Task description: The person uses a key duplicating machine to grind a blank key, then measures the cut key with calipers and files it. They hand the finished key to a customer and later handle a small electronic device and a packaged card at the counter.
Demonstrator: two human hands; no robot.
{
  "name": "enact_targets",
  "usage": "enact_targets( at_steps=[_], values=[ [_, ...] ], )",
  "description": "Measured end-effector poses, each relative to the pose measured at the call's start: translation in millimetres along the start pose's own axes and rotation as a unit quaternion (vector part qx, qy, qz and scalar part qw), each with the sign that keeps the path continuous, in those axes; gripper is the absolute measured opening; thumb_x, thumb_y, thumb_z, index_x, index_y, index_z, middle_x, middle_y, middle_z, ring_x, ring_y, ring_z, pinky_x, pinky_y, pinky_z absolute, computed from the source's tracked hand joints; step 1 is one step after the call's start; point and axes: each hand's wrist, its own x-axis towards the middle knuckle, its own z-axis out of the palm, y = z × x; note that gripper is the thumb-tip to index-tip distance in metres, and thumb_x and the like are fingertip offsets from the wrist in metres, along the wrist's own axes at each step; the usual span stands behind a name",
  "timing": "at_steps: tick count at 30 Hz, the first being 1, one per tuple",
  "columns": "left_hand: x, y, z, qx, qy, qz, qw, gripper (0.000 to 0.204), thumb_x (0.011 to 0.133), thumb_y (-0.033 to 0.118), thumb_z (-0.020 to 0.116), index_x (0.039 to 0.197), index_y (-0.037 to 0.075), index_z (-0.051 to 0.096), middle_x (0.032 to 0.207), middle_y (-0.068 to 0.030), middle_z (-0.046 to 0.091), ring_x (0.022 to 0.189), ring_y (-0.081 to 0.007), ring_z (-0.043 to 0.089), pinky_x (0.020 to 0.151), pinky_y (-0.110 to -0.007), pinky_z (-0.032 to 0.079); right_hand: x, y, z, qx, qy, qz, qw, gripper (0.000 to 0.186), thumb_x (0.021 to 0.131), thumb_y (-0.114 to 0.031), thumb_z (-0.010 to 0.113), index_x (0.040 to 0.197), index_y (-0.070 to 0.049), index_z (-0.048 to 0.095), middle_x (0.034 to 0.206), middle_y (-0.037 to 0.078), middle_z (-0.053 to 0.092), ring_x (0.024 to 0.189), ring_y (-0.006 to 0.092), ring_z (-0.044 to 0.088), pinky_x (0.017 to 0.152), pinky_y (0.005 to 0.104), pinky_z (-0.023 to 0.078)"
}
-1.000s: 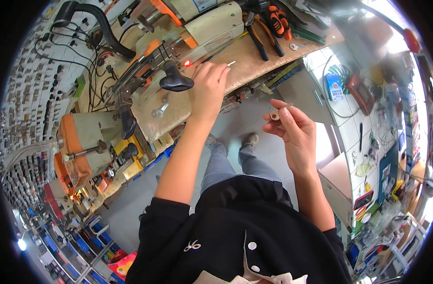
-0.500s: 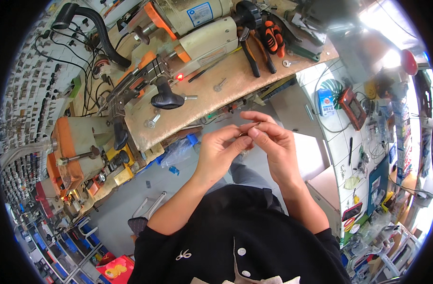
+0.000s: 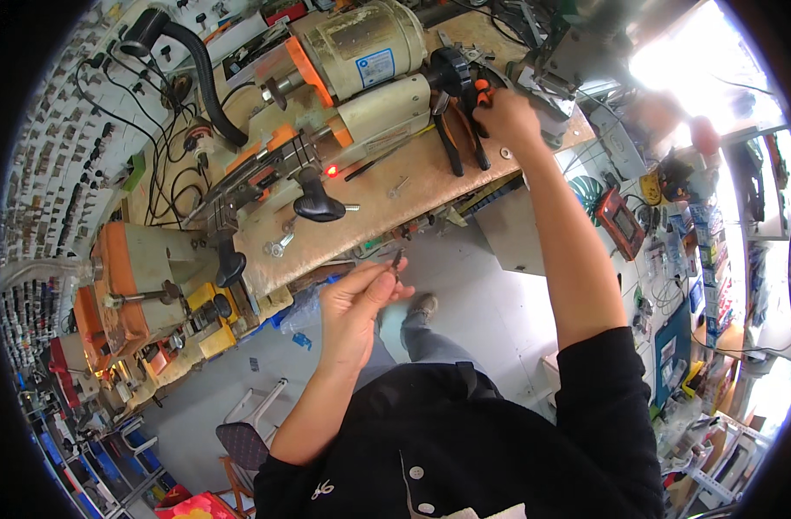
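My left hand [image 3: 357, 307] is raised in front of the bench's near edge, pinching a small thin dark piece [image 3: 396, 263] between thumb and fingers; its exact kind is unclear. My right hand [image 3: 510, 117] reaches to the back right of the bench [image 3: 439, 169], its fingers closed on an orange-and-black handled tool [image 3: 483, 91], partly hidden by the hand. Just left of it lie black-handled pliers [image 3: 447, 138]. Loose metal keys [image 3: 279, 245] lie on the bench, left of centre.
A machine with a motor [image 3: 361, 52] and black grips [image 3: 318, 208] fills the bench's back. An orange machine [image 3: 119, 259] stands at the left beside key-covered boards [image 3: 45, 199]. Below are a folding chair [image 3: 238, 441] and my feet. Right, a cluttered tiled counter [image 3: 655, 294].
My hands, together half a second ago, have parted: my right hand has moved up and right to the tools, while my left hand has shifted slightly left and down, still pinching.
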Motion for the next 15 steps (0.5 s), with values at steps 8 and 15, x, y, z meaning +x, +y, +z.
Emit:
enact_targets(
  at_steps=[8,15],
  values=[
    [-18.2,-13.4,-20.6,-0.011,0.034,-0.020,0.999,0.015,0.083,0.003,0.058,0.097,-0.004,0.060,0.088,-0.0113,0.063,0.073,-0.0128,0.060,0.075,-0.037,0.053,-32.5,9.2,12.9,-0.102,0.285,-0.254,0.918,0.021,0.070,-0.028,0.069,0.084,-0.013,0.064,0.086,0.006,0.056,0.085,0.0258,0.055,0.063,0.0353,0.046],
    [-13.4,0.4,-6.8,-0.035,0.059,-0.039,0.997,0.015,0.085,0.006,0.056,0.097,-0.003,0.058,0.080,-0.0084,0.061,0.069,-0.0133,0.060,0.074,-0.033,0.053,-45.1,-27.6,40.8,-0.301,0.103,-0.206,0.925,0.042,0.072,-0.047,0.063,0.091,-0.010,0.065,0.097,0.004,0.057,0.097,0.0221,0.050,0.070,0.0396,0.043]
  ],
)
